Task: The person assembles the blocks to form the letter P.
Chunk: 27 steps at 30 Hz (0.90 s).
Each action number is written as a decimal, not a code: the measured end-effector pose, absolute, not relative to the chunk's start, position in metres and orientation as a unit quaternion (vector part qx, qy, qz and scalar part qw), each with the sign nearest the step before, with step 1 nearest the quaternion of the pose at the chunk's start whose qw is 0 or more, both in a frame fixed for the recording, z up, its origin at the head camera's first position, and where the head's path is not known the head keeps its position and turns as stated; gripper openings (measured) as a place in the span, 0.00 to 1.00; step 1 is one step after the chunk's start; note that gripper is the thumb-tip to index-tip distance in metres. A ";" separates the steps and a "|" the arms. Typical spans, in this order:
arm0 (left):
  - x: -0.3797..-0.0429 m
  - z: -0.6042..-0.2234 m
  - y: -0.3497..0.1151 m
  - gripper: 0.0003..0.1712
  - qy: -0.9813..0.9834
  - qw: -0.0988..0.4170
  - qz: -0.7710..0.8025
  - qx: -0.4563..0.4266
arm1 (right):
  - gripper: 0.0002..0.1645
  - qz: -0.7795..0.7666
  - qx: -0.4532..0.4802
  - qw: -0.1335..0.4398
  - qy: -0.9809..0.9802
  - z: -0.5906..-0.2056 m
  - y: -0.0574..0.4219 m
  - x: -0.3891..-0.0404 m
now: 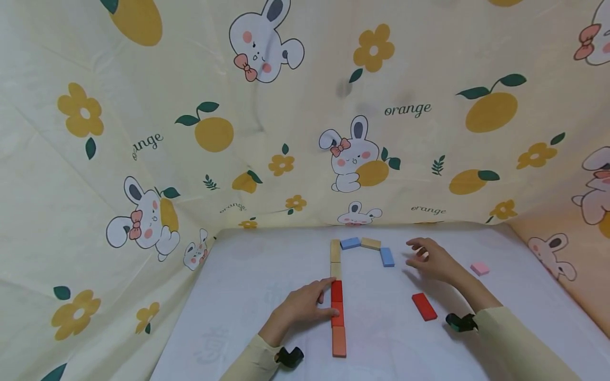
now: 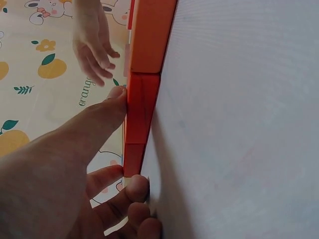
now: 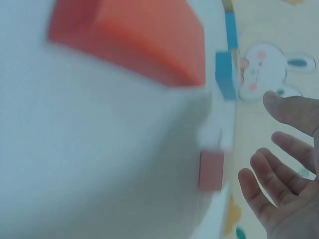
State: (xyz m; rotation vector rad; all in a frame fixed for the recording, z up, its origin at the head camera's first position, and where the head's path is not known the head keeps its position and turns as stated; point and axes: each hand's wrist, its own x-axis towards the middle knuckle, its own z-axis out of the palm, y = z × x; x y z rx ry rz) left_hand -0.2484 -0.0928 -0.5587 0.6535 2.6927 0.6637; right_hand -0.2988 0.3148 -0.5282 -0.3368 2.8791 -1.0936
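My left hand (image 1: 305,304) lies along the left side of a straight column of blocks, thumb on a red block (image 1: 337,314) and a fingertip at the top of the red block (image 1: 337,291) above it. An orange block (image 1: 339,341) ends the column at the near side, and beige blocks (image 1: 335,251) form its far part. From the top, a blue block (image 1: 350,243), a beige block (image 1: 370,243) and another blue block (image 1: 387,257) bend to the right. My right hand (image 1: 432,259) hovers right of that last blue block, fingers spread and holding nothing.
A loose red block (image 1: 424,307) lies on the white tabletop (image 1: 238,307), below my right hand and near its wrist. Farther right is a pink block (image 1: 480,268), beyond my right forearm. A patterned cloth (image 1: 305,159) hangs behind the table.
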 end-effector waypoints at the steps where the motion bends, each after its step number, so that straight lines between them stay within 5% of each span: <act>1: -0.248 -0.559 -0.093 0.51 0.935 0.145 0.231 0.227 | 0.36 -0.354 -0.101 0.021 0.930 -0.528 0.320 -0.296; 17: -0.247 -0.555 -0.092 0.51 0.935 0.150 0.228 0.225 | 0.38 -0.322 -0.022 -0.051 0.945 -0.544 0.400 -0.262; 27: -0.247 -0.556 -0.092 0.50 0.935 0.135 0.225 0.239 | 0.47 -0.324 0.051 -0.006 0.944 -0.552 0.443 -0.257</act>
